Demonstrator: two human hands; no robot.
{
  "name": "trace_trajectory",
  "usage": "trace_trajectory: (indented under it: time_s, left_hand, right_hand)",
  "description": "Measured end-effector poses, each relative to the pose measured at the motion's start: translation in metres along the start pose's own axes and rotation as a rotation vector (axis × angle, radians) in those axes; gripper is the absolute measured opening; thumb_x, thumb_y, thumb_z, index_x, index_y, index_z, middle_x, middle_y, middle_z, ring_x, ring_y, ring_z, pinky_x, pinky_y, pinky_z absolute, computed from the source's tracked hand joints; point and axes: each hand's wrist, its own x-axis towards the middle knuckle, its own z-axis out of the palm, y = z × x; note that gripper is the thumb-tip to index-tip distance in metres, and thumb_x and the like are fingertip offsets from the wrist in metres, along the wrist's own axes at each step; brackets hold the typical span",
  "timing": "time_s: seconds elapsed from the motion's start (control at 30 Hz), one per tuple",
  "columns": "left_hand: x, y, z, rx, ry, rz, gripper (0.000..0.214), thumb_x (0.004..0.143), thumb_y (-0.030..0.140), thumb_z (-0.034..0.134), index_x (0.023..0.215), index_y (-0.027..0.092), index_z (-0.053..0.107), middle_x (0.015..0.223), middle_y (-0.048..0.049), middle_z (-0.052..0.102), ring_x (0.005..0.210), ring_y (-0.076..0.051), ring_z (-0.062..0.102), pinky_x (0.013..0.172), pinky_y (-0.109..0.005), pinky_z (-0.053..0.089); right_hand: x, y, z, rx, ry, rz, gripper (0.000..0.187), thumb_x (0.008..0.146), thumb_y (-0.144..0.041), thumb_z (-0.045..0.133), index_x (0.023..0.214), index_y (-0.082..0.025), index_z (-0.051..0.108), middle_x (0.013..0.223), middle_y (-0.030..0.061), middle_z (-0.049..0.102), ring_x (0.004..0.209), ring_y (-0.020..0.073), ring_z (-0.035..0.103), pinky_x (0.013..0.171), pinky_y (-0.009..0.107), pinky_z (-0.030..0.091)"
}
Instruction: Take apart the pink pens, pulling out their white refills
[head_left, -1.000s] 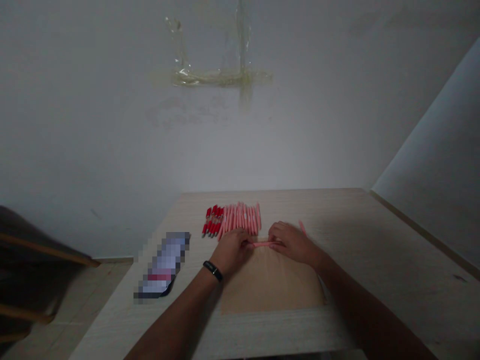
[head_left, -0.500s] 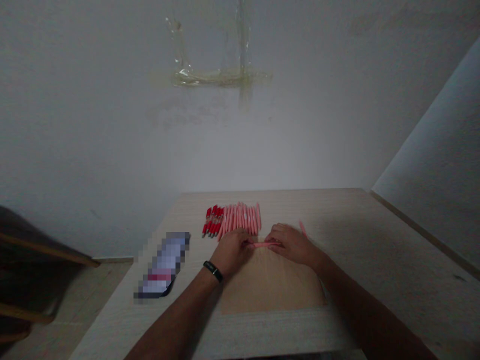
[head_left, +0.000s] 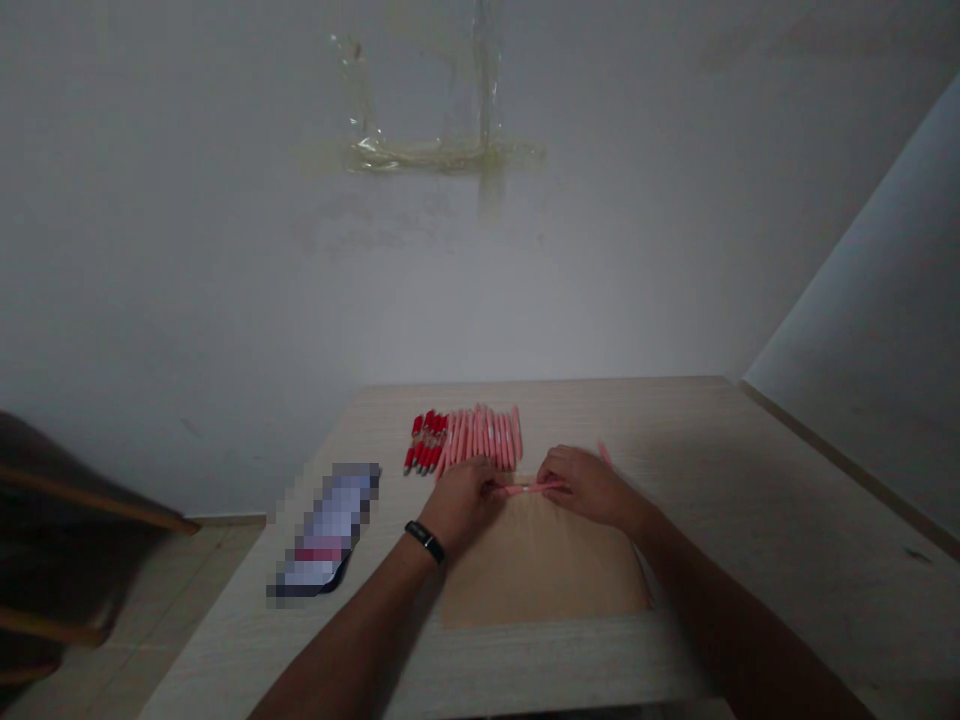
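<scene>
Both hands meet over a tan paper sheet [head_left: 540,570] on the wooden table [head_left: 735,470]. My left hand [head_left: 461,500], with a dark band on its wrist, pinches one end of a pink pen [head_left: 529,488]. My right hand [head_left: 589,485] pinches the other end, so the pen lies level between them. Just beyond the hands lies a row of several pink pens [head_left: 487,437], with several red pens [head_left: 425,441] at its left. Another pink pen [head_left: 604,452] pokes out behind my right hand.
A blurred-out flat object [head_left: 324,535] lies on the table's left part. A dark wooden chair [head_left: 52,540] stands at the far left on the tiled floor. White walls close the back and the right side; old tape marks [head_left: 442,150] stick to the back wall.
Both hands stay on the pink pen and shift only slightly; the pen seems a little longer between them.
</scene>
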Motion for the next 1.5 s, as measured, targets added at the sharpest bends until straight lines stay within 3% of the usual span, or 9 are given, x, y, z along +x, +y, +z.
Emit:
trace_trajectory:
  time_s: [0.3, 0.67, 0.97, 1.07, 1.23, 1.33, 1.43, 1.5]
  left_hand:
    - [0.000, -0.008, 0.001, 0.009, -0.008, -0.014, 0.012, 0.084, 0.030, 0.066, 0.084, 0.018, 0.069, 0.089, -0.0049, 0.066, 0.084, -0.017, 0.059, 0.074, -0.026, 0.041]
    - [0.000, -0.014, -0.004, 0.035, -0.024, -0.061, 0.005, 0.076, 0.019, 0.068, 0.080, 0.018, 0.065, 0.090, -0.0014, 0.065, 0.080, -0.015, 0.057, 0.067, -0.024, 0.037]
    - [0.000, -0.015, -0.003, 0.059, -0.025, -0.049, 0.014, 0.081, 0.032, 0.068, 0.078, 0.018, 0.065, 0.084, -0.0016, 0.062, 0.073, -0.014, 0.055, 0.062, -0.023, 0.035]
    - [-0.001, -0.009, -0.001, 0.028, -0.055, 0.011, 0.015, 0.084, 0.032, 0.066, 0.079, 0.019, 0.066, 0.084, -0.0016, 0.062, 0.074, -0.014, 0.055, 0.063, -0.024, 0.035]
    - [-0.002, 0.000, 0.002, -0.003, -0.157, 0.036, 0.014, 0.074, 0.028, 0.074, 0.080, 0.019, 0.066, 0.086, -0.0009, 0.063, 0.075, -0.015, 0.056, 0.062, -0.023, 0.034]
    - [-0.002, 0.001, 0.003, -0.040, -0.190, 0.049, 0.021, 0.076, 0.037, 0.074, 0.077, 0.018, 0.064, 0.084, -0.0011, 0.062, 0.073, -0.014, 0.055, 0.060, -0.023, 0.033]
    - [-0.002, 0.002, 0.002, -0.057, -0.146, 0.032, 0.031, 0.083, 0.047, 0.066, 0.076, 0.017, 0.062, 0.081, -0.0016, 0.061, 0.071, -0.014, 0.054, 0.060, -0.023, 0.033]
    - [-0.002, 0.003, 0.000, -0.040, -0.079, 0.004, 0.027, 0.086, 0.043, 0.062, 0.077, 0.017, 0.061, 0.083, -0.0020, 0.062, 0.072, -0.014, 0.054, 0.061, -0.024, 0.034]
  right_hand:
    - [-0.002, 0.007, -0.006, -0.007, -0.005, 0.039, 0.005, 0.084, -0.018, 0.065, 0.089, -0.019, 0.063, 0.089, 0.0031, 0.064, 0.084, 0.0181, 0.057, 0.075, 0.029, 0.038]
    - [-0.008, 0.023, -0.013, -0.029, -0.011, 0.071, 0.008, 0.084, -0.021, 0.064, 0.091, -0.018, 0.065, 0.090, 0.0040, 0.065, 0.083, 0.0179, 0.057, 0.073, 0.027, 0.037]
    - [-0.010, 0.025, -0.018, -0.045, 0.004, 0.105, 0.006, 0.087, -0.023, 0.061, 0.089, -0.018, 0.064, 0.087, 0.0036, 0.064, 0.079, 0.0170, 0.055, 0.068, 0.026, 0.037]
    - [-0.009, 0.024, -0.017, -0.066, 0.011, 0.108, 0.005, 0.086, -0.022, 0.062, 0.089, -0.018, 0.063, 0.087, 0.0031, 0.063, 0.078, 0.0167, 0.055, 0.068, 0.025, 0.036]
    - [-0.006, 0.018, -0.016, -0.050, -0.004, 0.117, 0.005, 0.086, -0.022, 0.062, 0.089, -0.018, 0.063, 0.086, 0.0024, 0.063, 0.078, 0.0163, 0.055, 0.068, 0.025, 0.036]
    - [-0.006, 0.015, -0.016, -0.023, -0.015, 0.115, 0.005, 0.085, -0.020, 0.064, 0.090, -0.019, 0.064, 0.088, 0.0022, 0.064, 0.079, 0.0163, 0.057, 0.070, 0.026, 0.037]
    - [-0.006, 0.012, -0.015, 0.004, -0.019, 0.108, 0.006, 0.084, -0.019, 0.065, 0.089, -0.019, 0.064, 0.088, 0.0020, 0.064, 0.080, 0.0162, 0.057, 0.071, 0.025, 0.038]
    - [-0.007, 0.010, -0.014, 0.025, -0.023, 0.100, 0.004, 0.085, -0.020, 0.065, 0.088, -0.019, 0.063, 0.088, 0.0020, 0.064, 0.081, 0.0163, 0.057, 0.070, 0.025, 0.039]
